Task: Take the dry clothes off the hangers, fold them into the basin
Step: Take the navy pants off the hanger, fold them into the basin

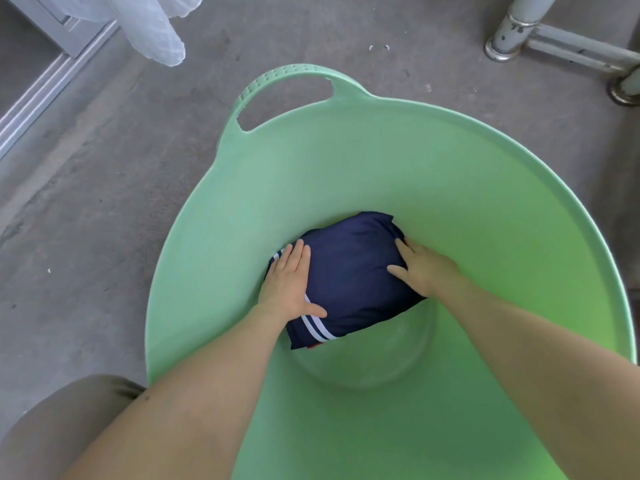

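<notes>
Folded navy garment with white stripes, lying on the bottom of the green basin, the only piece visible inside. Left hand and right hand flat on top, grip spread, pressing and pinching nothing. White cloth hanging top left, probably yet to fold. No legible label; dark mark on grey post too blurred to read

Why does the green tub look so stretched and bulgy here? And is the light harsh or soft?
Head view: the wide-angle lens bows the basin and swells the near forearms; light is soft and even, with faint shade beneath the left hand and right hand on the folded navy garment; no harsh glare; detail looks slightly soft.
</notes>
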{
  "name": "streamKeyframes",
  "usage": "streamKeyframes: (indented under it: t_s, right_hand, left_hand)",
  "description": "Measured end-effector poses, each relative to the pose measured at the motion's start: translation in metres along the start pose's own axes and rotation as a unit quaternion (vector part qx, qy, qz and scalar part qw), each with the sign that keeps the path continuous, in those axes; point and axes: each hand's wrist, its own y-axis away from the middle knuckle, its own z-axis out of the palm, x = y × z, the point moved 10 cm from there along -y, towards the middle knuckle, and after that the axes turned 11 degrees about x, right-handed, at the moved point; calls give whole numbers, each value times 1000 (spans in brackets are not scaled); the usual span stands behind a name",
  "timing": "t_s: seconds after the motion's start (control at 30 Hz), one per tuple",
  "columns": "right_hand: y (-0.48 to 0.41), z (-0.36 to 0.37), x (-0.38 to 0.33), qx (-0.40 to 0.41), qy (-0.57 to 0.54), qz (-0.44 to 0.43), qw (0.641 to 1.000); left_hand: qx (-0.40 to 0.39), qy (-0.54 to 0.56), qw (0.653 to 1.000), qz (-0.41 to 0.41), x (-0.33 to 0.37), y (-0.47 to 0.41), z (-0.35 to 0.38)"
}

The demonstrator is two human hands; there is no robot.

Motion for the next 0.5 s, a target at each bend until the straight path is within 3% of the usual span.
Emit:
streamKeyframes:
  t_s: [0.07, 0.13, 0.17, 0.23, 0.3, 0.33, 0.43, 0.5]
  right_hand:
    - [3, -6, 1, 38, -11, 1, 999]
    - [9, -30, -4, 138, -28, 0, 990]
    - [15, -44, -13, 197, -32, -29, 979]
    - [30, -59, -52, 260, -8, -176, 949]
    - [47, -39, -91, 215, 49, -319, 922]
    - [48, -23, -97, 172, 71, -330, 925]
    - [24, -2, -61, 91, 102, -168, 976]
    - [15, -1, -30, 71, 117, -75, 988]
  left_hand:
    - [-6, 8, 1000, -9, -1, -1, -1]
    - [4, -3, 1000, -12, 2, 2, -7]
    - [11, -10, 1000, -10, 5, 6, -10]
    - [20, -25, 999, 5, 14, 13, -10]
    - [20, -42, 999, 18, 23, 18, -7]
    - [19, -55, 998, 22, 24, 20, -4]
    - [15, -118, 992, 45, 26, 24, 4]
    - [21, -139, 989, 50, 26, 27, 8]
